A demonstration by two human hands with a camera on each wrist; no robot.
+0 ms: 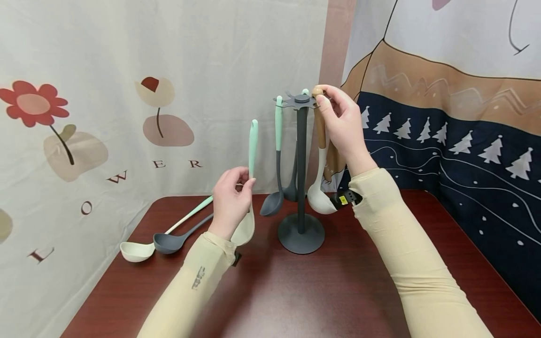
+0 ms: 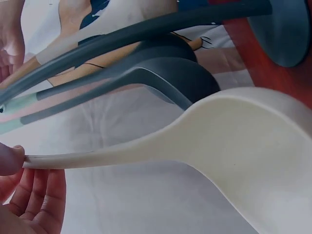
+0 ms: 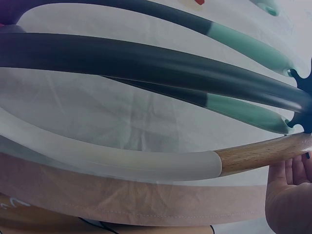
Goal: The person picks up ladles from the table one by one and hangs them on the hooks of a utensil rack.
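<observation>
My left hand (image 1: 231,199) pinches a cream ladle with a mint handle (image 1: 253,145) just below that handle, holding it upright left of the rack. Its cream bowl (image 2: 258,146) hangs lowest, large in the left wrist view. At the top of the dark grey utensil rack (image 1: 301,164), my right hand (image 1: 343,123) grips the wooden handle end of a white ladle (image 1: 322,197). That handle end is at one of the rack's hooks; fingers partly hide the contact. Two grey utensils with mint handles hang there, one a ladle (image 1: 272,203), the other (image 1: 291,191) partly behind the post.
On the table's left side lie a cream ladle (image 1: 137,252) with a mint handle and a dark grey ladle (image 1: 169,243), partly hidden by my left hand. The rack's round base (image 1: 301,246) stands on the dark red table (image 1: 338,291). Printed curtains (image 1: 236,70) hang behind.
</observation>
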